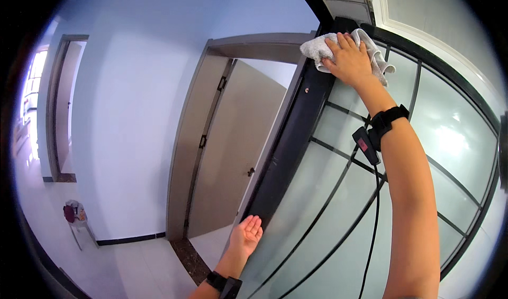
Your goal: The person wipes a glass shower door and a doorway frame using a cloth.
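My right hand [349, 60] presses a grey-white terry cloth [320, 48] against the upper corner of a black-framed sliding glass door [295, 140]. Loose folds of the cloth hang to the right of my fingers, over the frosted glass [448, 120]. Lower down, my left hand [249, 235] is held in front of the door's black edge with its palm turned up and nothing in it. Whether its fingertips touch the frame, I cannot tell.
A black strap with a small device [367, 145] sits on my right wrist, its cable hanging down. Beyond the glass door stands a beige wooden door [238, 140], ajar in its frame. Farther left, a stool [79, 219] holding some items stands by the wall.
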